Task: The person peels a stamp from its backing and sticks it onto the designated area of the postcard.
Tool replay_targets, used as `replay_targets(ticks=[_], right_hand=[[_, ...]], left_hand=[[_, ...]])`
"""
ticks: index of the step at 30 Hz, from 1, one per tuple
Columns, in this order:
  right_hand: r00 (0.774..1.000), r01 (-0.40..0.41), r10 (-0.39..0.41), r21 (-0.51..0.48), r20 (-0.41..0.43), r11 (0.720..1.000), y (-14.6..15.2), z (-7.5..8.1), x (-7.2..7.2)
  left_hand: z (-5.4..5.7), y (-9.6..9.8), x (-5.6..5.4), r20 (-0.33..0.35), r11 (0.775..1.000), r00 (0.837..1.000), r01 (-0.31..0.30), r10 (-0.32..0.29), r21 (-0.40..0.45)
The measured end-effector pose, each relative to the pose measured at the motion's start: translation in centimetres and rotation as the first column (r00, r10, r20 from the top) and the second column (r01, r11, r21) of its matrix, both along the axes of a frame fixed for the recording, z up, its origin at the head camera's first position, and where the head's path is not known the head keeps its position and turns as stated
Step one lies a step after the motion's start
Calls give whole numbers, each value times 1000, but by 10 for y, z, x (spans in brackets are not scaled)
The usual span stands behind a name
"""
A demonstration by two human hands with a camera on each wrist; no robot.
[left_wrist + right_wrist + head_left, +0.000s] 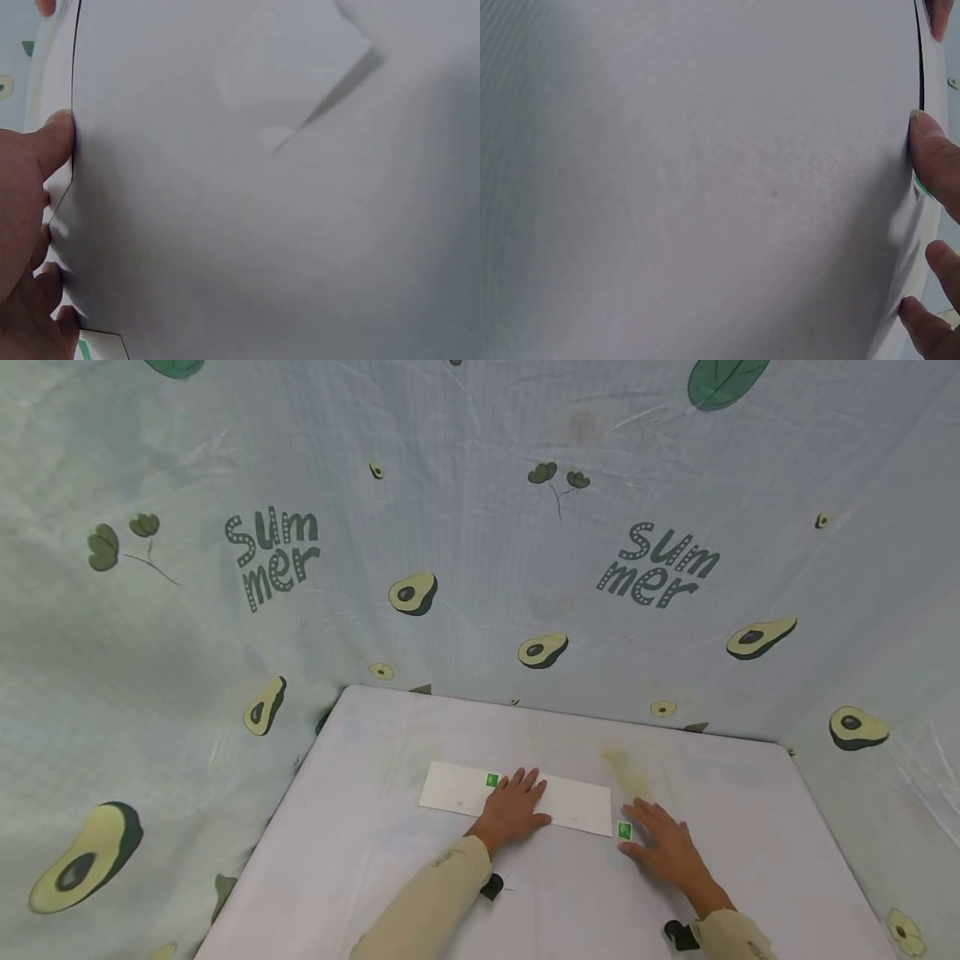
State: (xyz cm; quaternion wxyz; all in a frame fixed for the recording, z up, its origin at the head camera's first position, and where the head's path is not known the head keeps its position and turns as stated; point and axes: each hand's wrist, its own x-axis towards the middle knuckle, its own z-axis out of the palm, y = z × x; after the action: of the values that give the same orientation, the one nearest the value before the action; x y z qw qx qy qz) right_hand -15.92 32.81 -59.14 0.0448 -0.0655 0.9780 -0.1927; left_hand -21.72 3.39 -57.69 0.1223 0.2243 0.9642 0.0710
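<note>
My left hand [513, 806] lies flat with spread fingers across a long white paper strip [577, 803], covering its middle. The covered part hides whether this is one piece or two. A green stamp-like square [492, 780] sits on the left part, beside my left fingers. Past the strip's right end, a second green square with a pale border [625, 831] lies between the thumb and forefinger of my right hand [663, 850]. Those fingers are spread around it; whether they touch it I cannot tell. The left wrist view shows my left thumb [56, 139] on the paper's near edge.
A small white paper scrap [315, 67] with a lifted edge lies on the white table [390, 860] near my left wrist. Black wrist mounts [680, 935] sit at the sleeves. A curtain printed with avocados [480, 543] stands behind and beside the table.
</note>
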Motion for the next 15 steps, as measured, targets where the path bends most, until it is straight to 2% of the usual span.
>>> replay_targets(ticks=[8,15], right_hand=[[1000,-8,8,2,24,1000,1,-1,-2],[999,-23,21,71,28,997,-4,3,-3]], left_hand=[[3,2,3,8,999,1000,-17,17,32],[1,3,2,-5,999,1000,-14,14,51]])
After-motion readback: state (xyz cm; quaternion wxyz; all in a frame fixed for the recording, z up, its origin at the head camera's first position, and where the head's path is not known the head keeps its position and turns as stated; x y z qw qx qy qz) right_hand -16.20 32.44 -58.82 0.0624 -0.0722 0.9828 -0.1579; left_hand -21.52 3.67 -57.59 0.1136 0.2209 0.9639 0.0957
